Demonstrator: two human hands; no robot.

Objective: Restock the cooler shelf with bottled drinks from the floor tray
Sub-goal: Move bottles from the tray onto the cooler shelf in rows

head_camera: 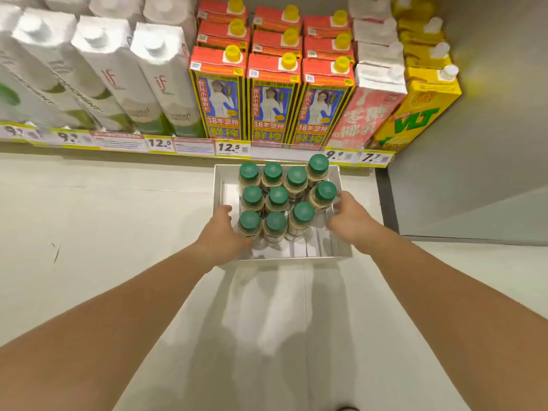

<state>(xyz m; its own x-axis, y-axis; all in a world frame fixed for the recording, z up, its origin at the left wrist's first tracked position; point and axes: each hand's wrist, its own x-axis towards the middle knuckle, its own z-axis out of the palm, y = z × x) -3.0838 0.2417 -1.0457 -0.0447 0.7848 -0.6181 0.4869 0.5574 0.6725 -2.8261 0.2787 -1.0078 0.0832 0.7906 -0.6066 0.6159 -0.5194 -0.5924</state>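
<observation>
Green screw caps mark the clear plastic bottles of pale drink [278,195], ten that I can count, standing upright and close-packed in a shallow white cardboard tray [344,250] on the pale tiled floor [103,221]. The tray lies straight ahead of both hands and between them, its long sides running away from the person toward the shelf, while each bottle's long axis points up at the camera.

At the tray's near left corner, the left hand [221,232] is curled against the wall, fingers touching the nearest left bottle [249,225]; whether it grips bottle or tray wall I cannot tell. Over at the tray's right wall, the right hand [348,216] wraps loosely about the side of the right-hand middle-row bottle [323,194], partly closed, though a firm hold cannot be confirmed. Both hands sit about equally near the load; the right looks closer to a single bottle.

Beyond the hands, the white cooler shelf with its yellow price-tag strip [231,148] carries tall cartons: white ones to the left, red-topped blue and yellow cartons [274,105] directly ahead, pink and yellow cartons off to the right. No open slot for bottles shows on this shelf. A grey cabinet wall [474,143] closes the space to the right, so lifting room is mainly upward and toward the person.
</observation>
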